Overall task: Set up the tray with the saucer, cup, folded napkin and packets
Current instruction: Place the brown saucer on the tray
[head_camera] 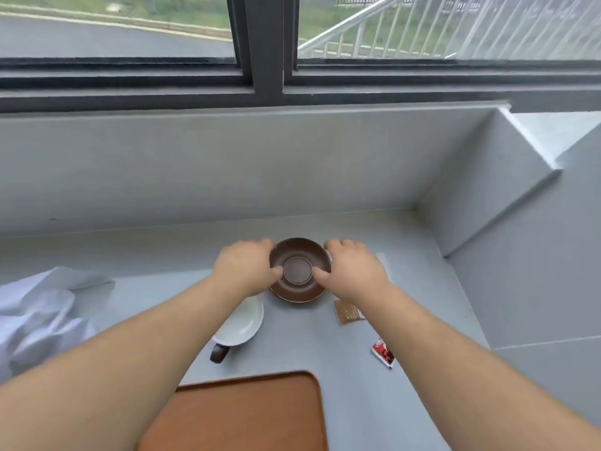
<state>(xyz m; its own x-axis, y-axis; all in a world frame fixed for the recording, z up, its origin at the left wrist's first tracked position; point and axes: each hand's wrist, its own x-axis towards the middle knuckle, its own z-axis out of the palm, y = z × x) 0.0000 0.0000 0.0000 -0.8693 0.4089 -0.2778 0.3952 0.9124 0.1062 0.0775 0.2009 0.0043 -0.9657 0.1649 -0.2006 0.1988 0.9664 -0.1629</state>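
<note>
A brown saucer [298,255] sits on the grey counter near the back wall. My left hand [244,268] grips its left rim and my right hand [349,270] grips its right rim, thumbs on the saucer's inner face. A cup [242,320] with a white inside and a dark brown handle lies partly under my left forearm. A brown packet [346,312] lies right of the saucer, and a red and white packet [383,352] lies nearer the right wall. The orange-brown tray [247,415] sits at the front edge. A white cloth napkin [39,317] lies crumpled at the left.
A grey tiled wall [227,170] rises behind the counter, and a stepped grey ledge [494,190] closes off the right side. A window with a dark frame [265,47] runs above. A pale flat item [383,262] peeks out behind my right hand.
</note>
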